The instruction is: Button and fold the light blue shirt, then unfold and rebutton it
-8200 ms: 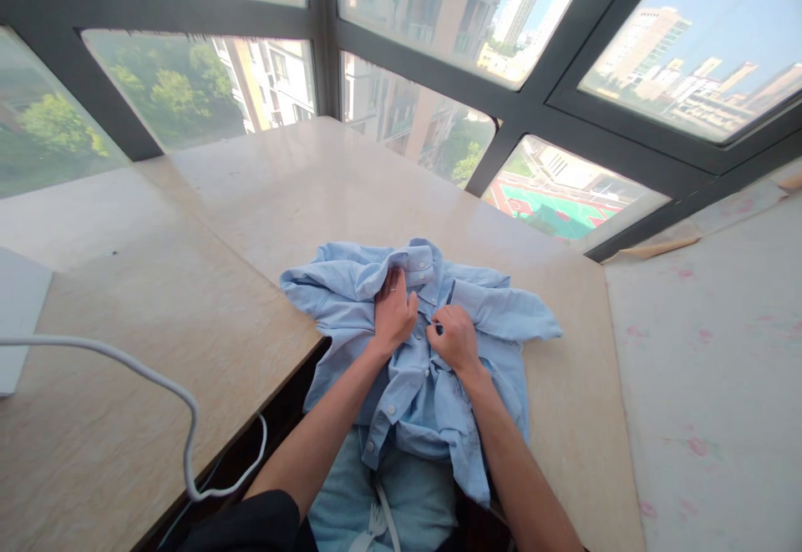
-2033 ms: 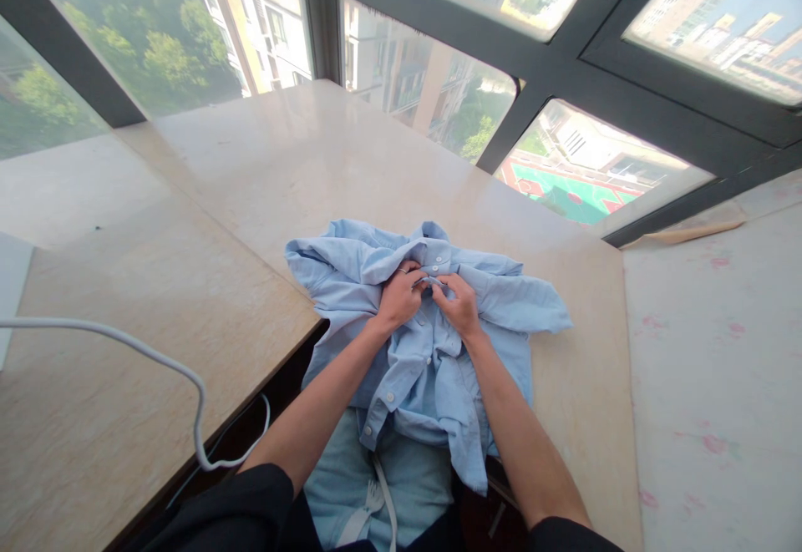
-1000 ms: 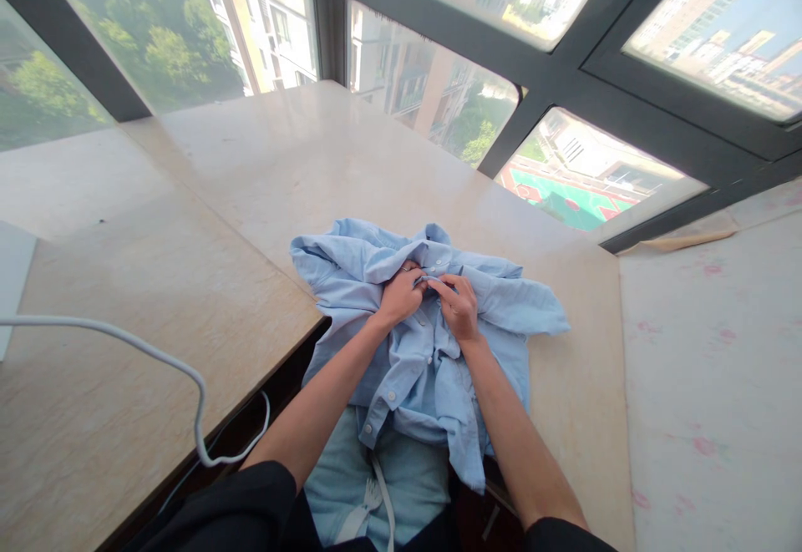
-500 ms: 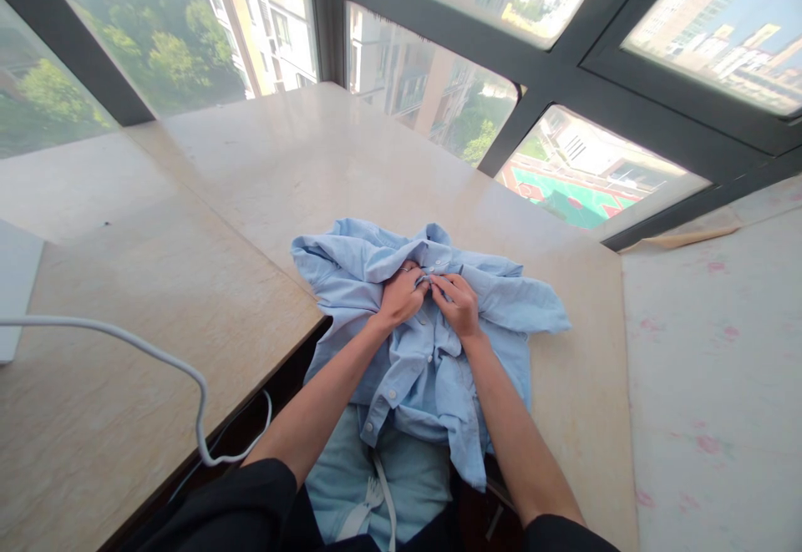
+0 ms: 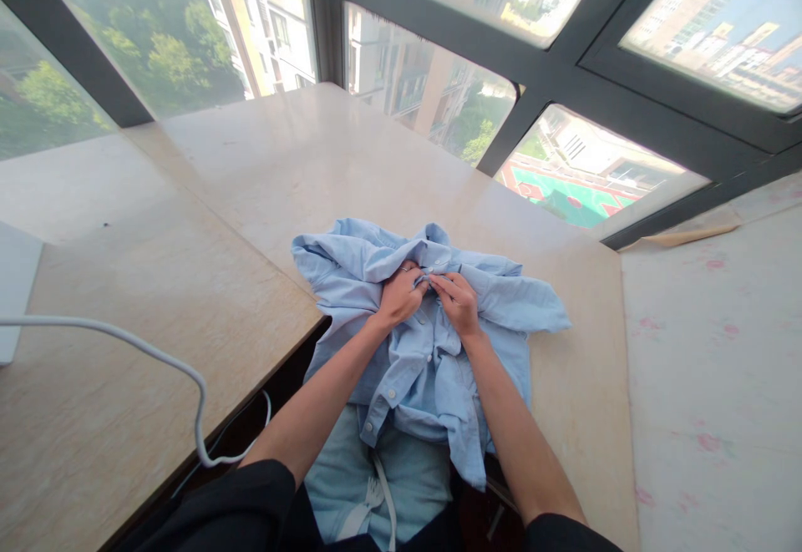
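Observation:
A light blue button-up shirt (image 5: pixel 369 343) lies spread on the table, its collar toward the windows and its lower part hanging over the front edge. My left hand (image 5: pixel 403 291) pinches the front placket just under the collar, fingers closed on the cloth. Right beside it, my right hand (image 5: pixel 457 300) pinches the facing edge, fingertips nearly meeting those of the left. Whatever lies between the fingertips is too small to make out. White buttons show along the placket, with a lower button (image 5: pixel 392 394) near the hem, where the two fronts hang apart.
The pale marble-patterned table (image 5: pixel 206 268) meets grey-framed windows at the back. A white cable (image 5: pixel 156 354) loops over its left front edge, near a white object (image 5: pixel 16 293). Wallpaper with pink flowers (image 5: pixel 708 368) covers the right-hand wall. My lap (image 5: pixel 382 485) is below the shirt.
Hardly anything differs. Both hands keep their pinch at the same spot on the placket, with only slight shifts of the right fingers.

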Demonstrator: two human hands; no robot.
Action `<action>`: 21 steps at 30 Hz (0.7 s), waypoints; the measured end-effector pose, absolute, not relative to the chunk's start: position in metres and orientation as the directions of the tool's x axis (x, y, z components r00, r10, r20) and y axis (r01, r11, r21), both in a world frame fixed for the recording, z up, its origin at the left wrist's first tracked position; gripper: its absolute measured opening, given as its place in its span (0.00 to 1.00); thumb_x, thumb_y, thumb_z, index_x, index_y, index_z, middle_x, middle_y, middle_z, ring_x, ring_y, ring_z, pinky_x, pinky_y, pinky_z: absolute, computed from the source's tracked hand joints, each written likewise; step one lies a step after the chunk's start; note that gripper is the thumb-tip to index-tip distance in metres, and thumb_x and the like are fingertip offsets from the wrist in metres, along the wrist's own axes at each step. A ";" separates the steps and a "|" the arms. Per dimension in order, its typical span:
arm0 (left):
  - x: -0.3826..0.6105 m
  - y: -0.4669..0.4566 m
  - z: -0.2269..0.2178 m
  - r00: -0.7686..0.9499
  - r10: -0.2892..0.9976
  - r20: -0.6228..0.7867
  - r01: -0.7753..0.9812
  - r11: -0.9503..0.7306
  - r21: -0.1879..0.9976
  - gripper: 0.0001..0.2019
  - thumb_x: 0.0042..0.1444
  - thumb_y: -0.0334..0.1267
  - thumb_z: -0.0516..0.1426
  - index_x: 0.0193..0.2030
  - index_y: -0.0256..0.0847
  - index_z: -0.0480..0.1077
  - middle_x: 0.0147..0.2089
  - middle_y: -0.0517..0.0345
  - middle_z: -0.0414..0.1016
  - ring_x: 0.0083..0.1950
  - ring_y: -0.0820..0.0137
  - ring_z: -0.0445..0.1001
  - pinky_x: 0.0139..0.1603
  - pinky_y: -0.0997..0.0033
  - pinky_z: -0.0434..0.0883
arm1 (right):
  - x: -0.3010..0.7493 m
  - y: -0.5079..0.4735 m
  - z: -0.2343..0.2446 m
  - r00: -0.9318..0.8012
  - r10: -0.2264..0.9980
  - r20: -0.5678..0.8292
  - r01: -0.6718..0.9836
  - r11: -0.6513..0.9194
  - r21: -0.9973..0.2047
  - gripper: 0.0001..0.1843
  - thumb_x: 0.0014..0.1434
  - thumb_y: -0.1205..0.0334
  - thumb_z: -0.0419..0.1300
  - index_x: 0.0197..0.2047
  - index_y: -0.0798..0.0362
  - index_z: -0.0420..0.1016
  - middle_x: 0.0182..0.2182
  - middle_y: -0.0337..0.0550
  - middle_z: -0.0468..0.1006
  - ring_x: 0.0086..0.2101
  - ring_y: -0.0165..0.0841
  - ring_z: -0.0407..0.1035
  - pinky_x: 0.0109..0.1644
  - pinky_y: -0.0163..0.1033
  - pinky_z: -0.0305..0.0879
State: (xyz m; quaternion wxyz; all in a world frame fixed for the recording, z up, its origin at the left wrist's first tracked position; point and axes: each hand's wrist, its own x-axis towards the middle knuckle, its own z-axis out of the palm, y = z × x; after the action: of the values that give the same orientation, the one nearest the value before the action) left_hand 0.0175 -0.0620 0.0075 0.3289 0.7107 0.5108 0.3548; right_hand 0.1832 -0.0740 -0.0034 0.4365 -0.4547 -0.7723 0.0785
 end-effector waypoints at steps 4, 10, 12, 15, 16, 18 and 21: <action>0.017 -0.063 0.010 0.231 0.958 0.173 0.495 -0.269 0.826 0.09 0.60 0.37 0.54 0.42 0.42 0.74 0.50 0.52 0.72 0.51 0.61 0.71 0.56 0.61 0.67 | 0.183 -0.074 -0.003 -0.204 0.789 0.580 0.644 0.555 -0.527 0.14 0.68 0.60 0.55 0.50 0.48 0.80 0.38 0.47 0.78 0.40 0.37 0.73 0.45 0.44 0.72; 0.017 -0.064 0.013 0.226 0.962 0.153 0.512 -0.251 0.821 0.09 0.61 0.38 0.53 0.42 0.42 0.74 0.50 0.52 0.73 0.52 0.62 0.71 0.57 0.62 0.67 | 0.182 -0.075 -0.002 -0.208 0.794 0.571 0.657 0.546 -0.520 0.14 0.68 0.60 0.53 0.49 0.49 0.80 0.39 0.47 0.79 0.41 0.38 0.73 0.48 0.45 0.72; 0.018 -0.064 0.014 0.226 0.963 0.147 0.522 -0.248 0.816 0.09 0.61 0.38 0.53 0.42 0.42 0.74 0.50 0.52 0.73 0.52 0.62 0.71 0.57 0.63 0.67 | 0.181 -0.076 -0.002 -0.206 0.793 0.574 0.677 0.539 -0.502 0.14 0.68 0.60 0.53 0.48 0.50 0.79 0.40 0.48 0.80 0.42 0.38 0.74 0.50 0.45 0.71; 0.019 -0.064 0.014 0.230 0.960 0.158 0.535 -0.260 0.804 0.09 0.61 0.38 0.53 0.41 0.43 0.74 0.50 0.52 0.73 0.52 0.61 0.71 0.57 0.62 0.67 | 0.179 -0.077 -0.001 -0.193 0.806 0.560 0.712 0.508 -0.486 0.14 0.68 0.60 0.52 0.47 0.51 0.79 0.40 0.49 0.80 0.43 0.39 0.74 0.51 0.46 0.71; 0.019 -0.064 0.014 0.232 0.958 0.168 0.537 -0.270 0.799 0.09 0.61 0.39 0.53 0.41 0.43 0.74 0.50 0.51 0.73 0.52 0.61 0.71 0.56 0.62 0.67 | 0.179 -0.076 -0.001 -0.189 0.809 0.557 0.714 0.502 -0.488 0.14 0.68 0.60 0.52 0.47 0.51 0.79 0.40 0.49 0.80 0.43 0.39 0.74 0.51 0.46 0.70; 0.019 -0.064 0.014 0.236 0.954 0.186 0.539 -0.287 0.792 0.10 0.62 0.39 0.53 0.41 0.42 0.75 0.50 0.51 0.73 0.51 0.61 0.71 0.55 0.62 0.68 | 0.179 -0.076 -0.001 -0.184 0.811 0.556 0.701 0.505 -0.504 0.14 0.68 0.60 0.52 0.47 0.51 0.79 0.40 0.49 0.80 0.43 0.39 0.74 0.51 0.46 0.70; 0.019 -0.064 0.014 0.240 0.951 0.193 0.539 -0.296 0.788 0.10 0.62 0.39 0.52 0.41 0.41 0.75 0.48 0.51 0.73 0.50 0.61 0.72 0.54 0.62 0.68 | 0.180 -0.075 -0.002 -0.177 0.819 0.546 0.674 0.505 -0.539 0.14 0.68 0.60 0.52 0.46 0.50 0.79 0.39 0.47 0.80 0.43 0.38 0.74 0.51 0.45 0.71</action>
State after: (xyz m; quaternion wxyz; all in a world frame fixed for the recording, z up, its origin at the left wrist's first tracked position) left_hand 0.0189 -0.0637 0.0140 0.2999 0.7280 0.5119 0.3436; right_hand 0.1796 -0.0749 -0.0018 0.4144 -0.4897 -0.7621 0.0876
